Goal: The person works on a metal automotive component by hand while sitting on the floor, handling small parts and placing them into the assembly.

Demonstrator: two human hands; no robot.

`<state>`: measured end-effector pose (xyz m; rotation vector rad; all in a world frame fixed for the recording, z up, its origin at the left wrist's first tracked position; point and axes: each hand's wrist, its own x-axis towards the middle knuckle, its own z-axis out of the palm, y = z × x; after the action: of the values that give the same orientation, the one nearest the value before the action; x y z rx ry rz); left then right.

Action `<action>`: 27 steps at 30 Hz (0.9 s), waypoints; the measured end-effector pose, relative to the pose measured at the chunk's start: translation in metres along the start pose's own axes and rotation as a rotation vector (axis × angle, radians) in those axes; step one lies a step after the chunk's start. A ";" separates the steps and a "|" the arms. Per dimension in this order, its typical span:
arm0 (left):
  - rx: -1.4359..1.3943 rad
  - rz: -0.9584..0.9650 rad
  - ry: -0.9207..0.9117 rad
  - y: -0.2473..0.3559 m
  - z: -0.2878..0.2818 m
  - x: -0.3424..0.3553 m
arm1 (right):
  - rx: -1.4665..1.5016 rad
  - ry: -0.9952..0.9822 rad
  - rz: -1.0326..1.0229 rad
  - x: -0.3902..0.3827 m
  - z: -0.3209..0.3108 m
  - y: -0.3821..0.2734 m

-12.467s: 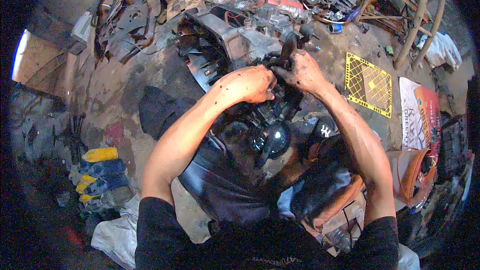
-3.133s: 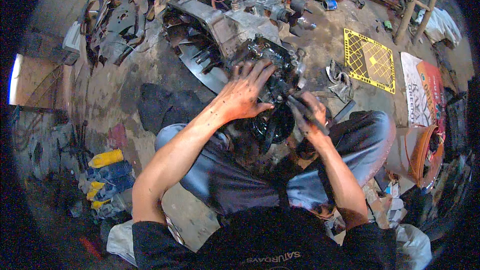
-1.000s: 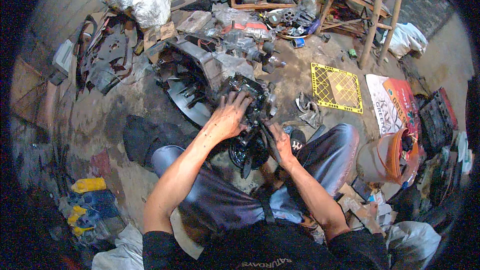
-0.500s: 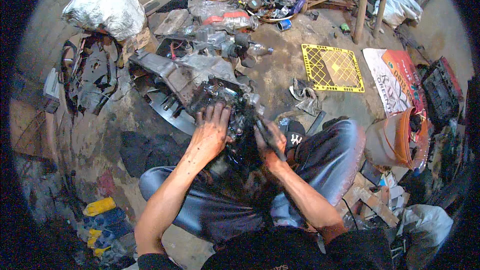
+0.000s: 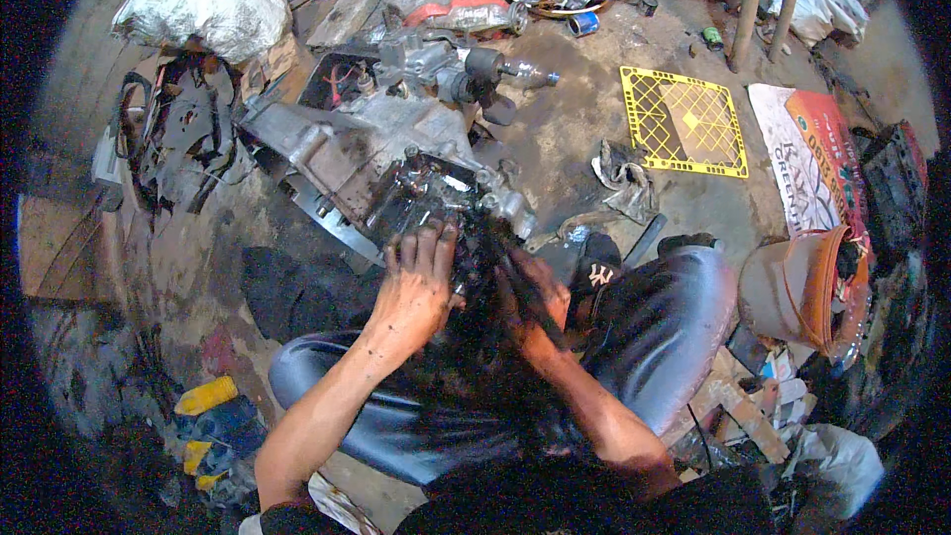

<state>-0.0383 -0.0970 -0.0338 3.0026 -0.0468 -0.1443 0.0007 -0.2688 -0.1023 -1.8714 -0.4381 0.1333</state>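
A large grey metal casing (image 5: 347, 144), like a gearbox housing, lies tilted on the floor in front of me. At its near end is a black, greasy machine part (image 5: 421, 193) with shiny wet spots. My left hand (image 5: 421, 272) grips the near edge of this part, fingers bent over it and blackened with grease. To its right, my right hand (image 5: 530, 302) is closed around a dark, long-handled tool (image 5: 538, 287). The tool's far end merges with the black parts between my hands, so its kind cannot be made out.
A yellow plastic grate (image 5: 684, 122) lies at the right, with a dirty rag (image 5: 626, 183) near it. Beyond my right knee stands a bucket (image 5: 788, 292). A white sack (image 5: 203, 0) sits at the back left. Yellow-capped bottles (image 5: 206, 396) lie at the lower left.
The view has shifted slightly, so the casing and surroundings sit differently in it. My left hand has slid a little toward me on the greasy part. The right hand still holds the tool.
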 end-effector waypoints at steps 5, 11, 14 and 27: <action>0.082 0.046 0.090 -0.003 0.006 0.002 | 0.003 0.128 -0.098 0.002 0.017 0.002; 0.073 0.082 0.157 -0.004 -0.002 -0.003 | -0.083 0.205 -0.111 0.014 0.002 -0.022; 0.041 0.145 0.175 -0.012 0.005 -0.005 | -0.059 0.089 -0.274 -0.005 0.002 0.008; 0.034 0.077 0.216 -0.009 0.006 -0.008 | -0.170 0.105 -0.249 0.011 -0.013 0.006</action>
<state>-0.0464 -0.0882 -0.0400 3.0243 -0.1438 0.1904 0.0161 -0.2783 -0.1016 -1.9616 -0.6213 -0.1735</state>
